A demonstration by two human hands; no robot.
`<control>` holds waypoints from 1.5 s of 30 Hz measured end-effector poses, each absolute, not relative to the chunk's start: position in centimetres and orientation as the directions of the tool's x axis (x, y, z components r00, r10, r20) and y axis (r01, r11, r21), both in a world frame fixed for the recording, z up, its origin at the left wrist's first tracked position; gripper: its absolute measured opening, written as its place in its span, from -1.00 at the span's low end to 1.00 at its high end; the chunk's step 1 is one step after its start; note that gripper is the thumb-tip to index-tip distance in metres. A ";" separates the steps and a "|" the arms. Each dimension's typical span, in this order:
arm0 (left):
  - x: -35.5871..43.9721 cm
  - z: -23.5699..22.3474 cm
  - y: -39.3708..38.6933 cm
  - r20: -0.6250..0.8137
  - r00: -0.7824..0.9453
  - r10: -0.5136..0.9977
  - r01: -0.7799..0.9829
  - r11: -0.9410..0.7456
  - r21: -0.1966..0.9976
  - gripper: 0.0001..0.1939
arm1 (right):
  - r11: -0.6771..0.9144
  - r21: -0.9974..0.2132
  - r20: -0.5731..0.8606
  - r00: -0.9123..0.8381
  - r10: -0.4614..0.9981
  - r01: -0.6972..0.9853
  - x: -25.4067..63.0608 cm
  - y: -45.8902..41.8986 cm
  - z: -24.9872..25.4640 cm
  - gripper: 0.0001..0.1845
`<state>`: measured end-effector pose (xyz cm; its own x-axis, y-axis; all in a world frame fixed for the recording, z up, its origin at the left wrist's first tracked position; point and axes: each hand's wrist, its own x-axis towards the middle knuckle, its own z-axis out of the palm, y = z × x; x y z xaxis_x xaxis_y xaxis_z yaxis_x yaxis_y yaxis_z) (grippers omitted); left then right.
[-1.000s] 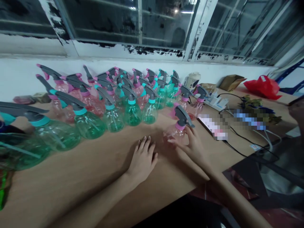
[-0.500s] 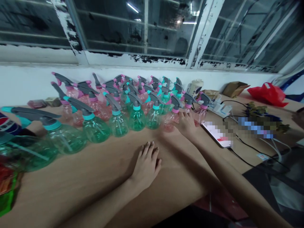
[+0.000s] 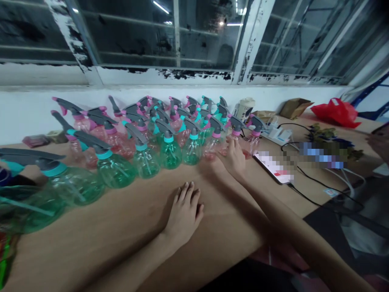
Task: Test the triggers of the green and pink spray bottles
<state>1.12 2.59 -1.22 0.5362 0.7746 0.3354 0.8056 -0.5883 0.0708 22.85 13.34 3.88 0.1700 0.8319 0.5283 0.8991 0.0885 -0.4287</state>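
Note:
My left hand (image 3: 184,213) lies palm down on the table, fingers stretched out, holding nothing. Further off to the right, my right hand (image 3: 234,158) is open against the middle pink spray bottle (image 3: 236,129), hiding most of its body. Its thumb is spread left toward another pink spray bottle (image 3: 212,147); whether it touches that one I cannot tell. A third pink bottle (image 3: 253,142) stands just right of the hand. Green spray bottles with turquoise collars, such as this green bottle (image 3: 170,154), continue the front row leftward. All have grey trigger heads.
More pink and green bottles crowd behind, toward the white wall (image 3: 30,109). A phone (image 3: 272,168) with a cable lies right of my right hand. Beyond are a power strip (image 3: 278,134), a carton (image 3: 245,107), a brown paper bag (image 3: 294,108) and a red plastic bag (image 3: 336,113).
The view has shifted slightly, so the bottles appear further left. My right thumb has spread further from its fingers. My left hand keeps its place on the table.

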 end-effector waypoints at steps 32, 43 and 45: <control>0.5 -1.8 2.9 0.389 0.540 0.746 0.793 -0.606 0.062 -0.61 | -0.208 -0.366 0.510 0.383 0.770 0.907 27.8 15.6 5.8 -0.40; 0.5 -0.8 2.8 0.399 0.534 0.745 0.766 -0.627 0.144 -0.57 | -0.029 -0.205 0.676 0.163 0.719 0.978 25.9 1.7 3.9 -0.40; 0.9 -0.5 2.0 0.389 0.535 0.750 0.734 -0.640 0.226 -0.49 | 0.022 -0.263 0.669 0.166 0.725 0.964 24.6 -0.1 3.9 -0.41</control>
<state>0.93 2.05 -0.55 0.5346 0.7502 0.3890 0.7341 -0.6403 0.2260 24.63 -0.12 3.93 0.1661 0.7247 0.6687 0.9645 0.0219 -0.2633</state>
